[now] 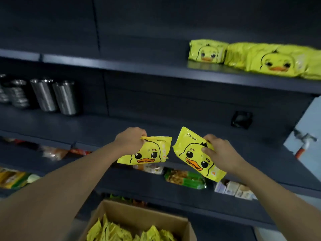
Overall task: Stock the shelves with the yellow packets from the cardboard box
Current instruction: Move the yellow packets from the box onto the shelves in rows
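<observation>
1. This was a shop: dark shelves (156, 66) ran in tiers.
2. They held yellow packets (260, 60), steel cups (53, 96) at left, and snack packs (185, 179) lower down.

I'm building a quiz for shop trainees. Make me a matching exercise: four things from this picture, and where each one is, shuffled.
Things:
1. steel cups
2. cardboard box
3. stocked packets
4. green packet

Places:
A. upper shelf, right
B. bottom, below the arms
C. middle shelf, left
D. lower shelf, under the right hand

Pairs: 1-C, 2-B, 3-A, 4-D
</observation>
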Tool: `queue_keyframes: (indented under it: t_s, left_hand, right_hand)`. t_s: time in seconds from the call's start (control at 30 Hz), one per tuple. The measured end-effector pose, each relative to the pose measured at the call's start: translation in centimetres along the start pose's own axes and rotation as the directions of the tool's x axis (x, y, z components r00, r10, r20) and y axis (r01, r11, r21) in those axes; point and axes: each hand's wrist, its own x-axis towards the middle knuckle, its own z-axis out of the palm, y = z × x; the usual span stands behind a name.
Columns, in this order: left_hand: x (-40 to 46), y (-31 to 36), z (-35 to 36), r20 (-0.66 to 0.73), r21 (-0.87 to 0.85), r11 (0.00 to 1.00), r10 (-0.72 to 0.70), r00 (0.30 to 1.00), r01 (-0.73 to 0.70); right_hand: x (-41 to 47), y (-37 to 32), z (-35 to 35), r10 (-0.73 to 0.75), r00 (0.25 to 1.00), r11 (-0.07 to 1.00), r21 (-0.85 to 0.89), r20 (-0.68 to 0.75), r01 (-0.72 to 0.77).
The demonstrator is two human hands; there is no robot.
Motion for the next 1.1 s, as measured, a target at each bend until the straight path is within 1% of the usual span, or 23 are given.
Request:
queue_keyframes:
  t_s: [0.13,0.4,0.53,0.67,0.93,1.1]
  left_hand:
    - [1.6,1.7,-5.1,-0.082,-0.001,0.998,0.068,0.994,-0.068]
    - [4.8,3.7,-13.9,-0.232,-0.02,0.98,0.186,0.955,-0.196]
    - [6.3,4.2,-17.3,-0.275,-0.04,0.971,0.216,0.937,-0.236]
    - [7.9,4.9,-19.9,-0.296,-0.051,0.968,0.221,0.929,-0.246]
    - [12.9,6.7,-23.0,-0.365,-0.065,0.959,0.233,0.901,-0.274]
    - [17.3,7.7,-23.7,-0.389,-0.083,0.963,0.205,0.898,-0.256]
  right_hand:
    - [1.0,-2.4,-5.2,-0.04,0.996,0.999,-0.039,-0.082,0.037]
    - [2.9,-6.1,-14.1,-0.052,0.975,0.989,-0.143,-0.215,0.021]
    - [4.3,-7.2,-17.1,-0.043,0.958,0.985,-0.175,-0.282,-0.008]
    - [6.9,-7.3,-19.4,-0.02,0.944,0.974,-0.219,-0.33,-0.055]
    - [14.6,-7.7,-23.0,-0.044,0.92,0.961,-0.267,-0.39,-0.067]
    - [21.8,-7.2,-24.7,-0.102,0.935,0.953,-0.304,-0.34,-0.007]
